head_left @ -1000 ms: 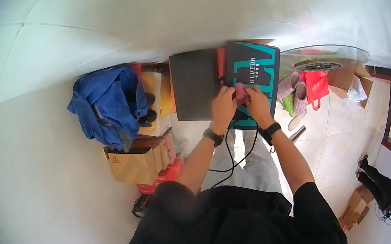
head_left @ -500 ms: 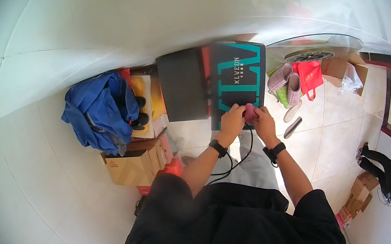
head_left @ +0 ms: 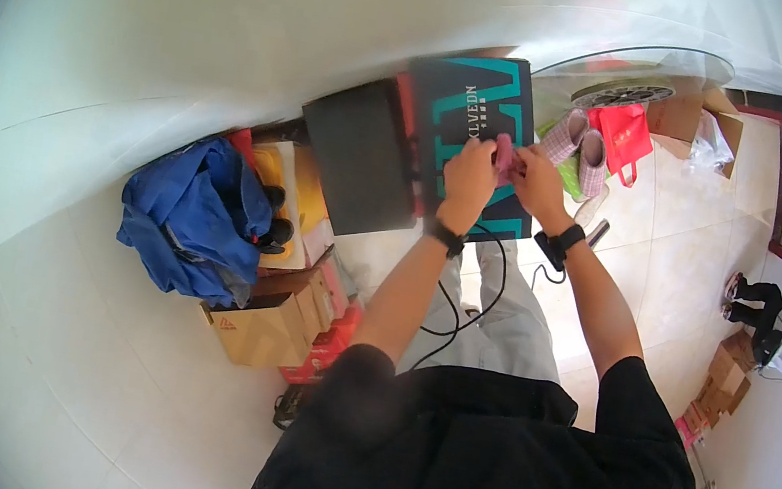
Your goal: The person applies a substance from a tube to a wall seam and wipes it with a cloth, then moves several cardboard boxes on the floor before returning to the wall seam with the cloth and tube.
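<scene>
Head view shows me both hands, left hand (head_left: 471, 170) and right hand (head_left: 534, 177), with fingers pinched on a small pink thing (head_left: 505, 153) above the dark teal-marked box (head_left: 471, 115); I judge they're working it apart, needing steady opposing pulls.

Dark box with teal stripes (head_left: 475, 121) ahead, brown carton (head_left: 262, 332) lower left

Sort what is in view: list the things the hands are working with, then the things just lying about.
In hand:
left hand
right hand
small pink object held between them
dark and teal box beneath

Lying about:
blue cloth
cardboard box
red bag
checked slippers
</scene>
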The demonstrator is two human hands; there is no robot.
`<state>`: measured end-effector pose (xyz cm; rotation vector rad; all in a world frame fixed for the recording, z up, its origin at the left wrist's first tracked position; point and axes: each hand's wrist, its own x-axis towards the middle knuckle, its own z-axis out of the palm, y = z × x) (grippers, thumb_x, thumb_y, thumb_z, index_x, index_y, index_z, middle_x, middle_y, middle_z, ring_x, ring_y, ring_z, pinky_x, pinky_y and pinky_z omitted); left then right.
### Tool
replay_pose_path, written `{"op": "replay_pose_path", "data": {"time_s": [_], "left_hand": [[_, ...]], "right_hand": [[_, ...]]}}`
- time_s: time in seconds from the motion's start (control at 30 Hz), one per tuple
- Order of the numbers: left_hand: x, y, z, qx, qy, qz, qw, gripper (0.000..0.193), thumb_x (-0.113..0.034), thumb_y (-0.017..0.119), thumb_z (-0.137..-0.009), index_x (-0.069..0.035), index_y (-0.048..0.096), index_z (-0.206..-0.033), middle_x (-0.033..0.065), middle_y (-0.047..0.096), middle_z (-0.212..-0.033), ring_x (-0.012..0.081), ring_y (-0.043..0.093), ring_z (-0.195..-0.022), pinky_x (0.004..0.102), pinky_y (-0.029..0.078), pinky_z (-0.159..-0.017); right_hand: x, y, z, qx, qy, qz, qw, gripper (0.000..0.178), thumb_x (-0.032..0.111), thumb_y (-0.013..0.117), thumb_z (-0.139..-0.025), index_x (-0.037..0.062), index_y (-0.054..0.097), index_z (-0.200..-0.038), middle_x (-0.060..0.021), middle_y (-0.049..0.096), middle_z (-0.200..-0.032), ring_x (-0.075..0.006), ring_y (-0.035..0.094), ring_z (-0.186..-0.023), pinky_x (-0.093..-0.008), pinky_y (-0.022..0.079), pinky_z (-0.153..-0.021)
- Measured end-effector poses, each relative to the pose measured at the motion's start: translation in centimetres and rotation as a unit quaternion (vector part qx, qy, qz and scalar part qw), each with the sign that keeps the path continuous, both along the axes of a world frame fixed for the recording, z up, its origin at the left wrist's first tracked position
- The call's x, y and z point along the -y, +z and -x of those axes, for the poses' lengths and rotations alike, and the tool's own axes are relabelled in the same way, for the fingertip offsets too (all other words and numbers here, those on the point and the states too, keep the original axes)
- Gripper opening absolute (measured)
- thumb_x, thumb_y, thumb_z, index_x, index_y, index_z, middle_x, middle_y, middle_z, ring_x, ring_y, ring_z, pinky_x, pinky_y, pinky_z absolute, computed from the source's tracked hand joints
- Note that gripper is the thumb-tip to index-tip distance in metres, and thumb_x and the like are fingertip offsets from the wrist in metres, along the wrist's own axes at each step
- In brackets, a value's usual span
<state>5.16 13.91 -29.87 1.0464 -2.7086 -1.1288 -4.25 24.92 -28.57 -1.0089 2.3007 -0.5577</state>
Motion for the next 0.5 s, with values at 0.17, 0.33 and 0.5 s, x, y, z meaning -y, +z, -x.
{"op": "replay_pose_path", "data": {"time_s": [0.17, 0.33, 0.5], "left_hand": [[-0.4, 0.7, 3.0, -0.053, -0.013, 0.018, 0.998, 0.017, -0.012, 0.063, -0.079, -0.014, 0.067, -0.096, 0.0114, 0.059, -0.088, 0.0334, 0.064, -0.075, 0.0433, 0.051, -0.064], [-2.0, 0.8, 1.1, 0.004, -0.047, -0.033, 0.998, 0.012, -0.014, 0.061, -0.078, -0.013, 0.068, -0.088, 0.0135, 0.060, -0.088, 0.0357, 0.061, -0.082, 0.0455, 0.050, -0.069], [-4.3, 0.4, -3.5, 0.013, -0.111, 0.003, 0.994, 0.017, -0.018, 0.053, -0.088, -0.012, 0.068, -0.083, 0.0132, 0.058, -0.083, 0.0336, 0.063, -0.073, 0.0445, 0.050, -0.063]], "right_hand": [[-1.1, -1.8, -0.1, -0.052, -0.130, 0.091, 0.986, 0.037, 0.003, 0.061, -0.077, 0.0080, 0.059, -0.113, -0.0148, 0.056, -0.099, -0.0378, 0.059, -0.087, -0.0447, 0.049, -0.071], [-3.6, -1.3, -2.9, -0.047, -0.174, 0.080, 0.980, 0.041, 0.001, 0.060, -0.076, 0.0087, 0.058, -0.117, -0.0150, 0.056, -0.098, -0.0374, 0.059, -0.087, -0.0433, 0.049, -0.073], [-6.3, -0.2, -4.9, 0.046, -0.132, 0.037, 0.990, 0.031, 0.003, 0.062, -0.074, 0.0083, 0.062, -0.105, -0.0153, 0.057, -0.094, -0.0369, 0.059, -0.085, -0.0430, 0.049, -0.073]]}}
